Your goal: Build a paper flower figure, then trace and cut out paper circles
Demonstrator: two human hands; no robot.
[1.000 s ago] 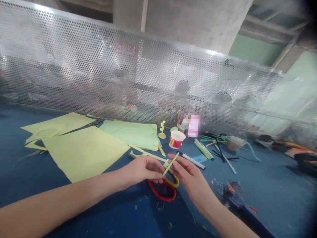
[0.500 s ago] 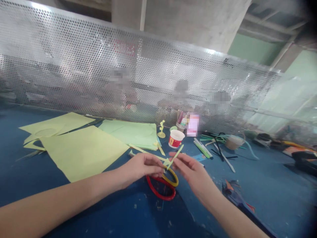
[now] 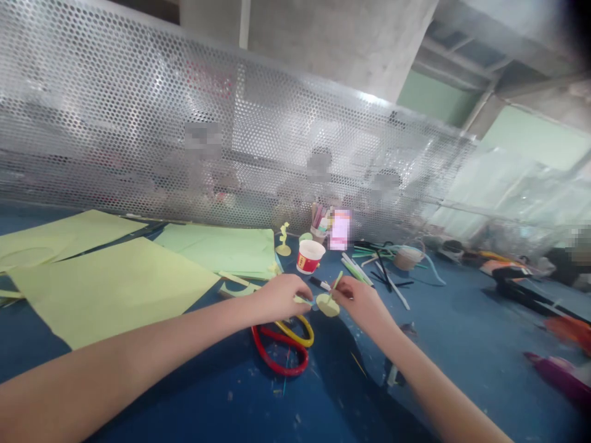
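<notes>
Broadly, a blue table (image 3: 258, 406) spreads underneath, a yellow sheet (image 3: 115, 283) lying at left and scissors (image 3: 286, 371) with red and yellow handles near the middle. Beyond the hands stands an upright paper cup (image 3: 307, 263), white inside, its red band bearing marks too small to read; just behind, a holder (image 3: 318, 233) contains purplish sticks (image 3: 317, 214). Over the table, the right hand (image 3: 360, 298) pinches a green stem (image 3: 338, 280) rising steeply from a round paper base (image 3: 327, 306), top leaning right. The left hand (image 3: 279, 296) narrowly grips a pale scrap (image 3: 301, 300).
</notes>
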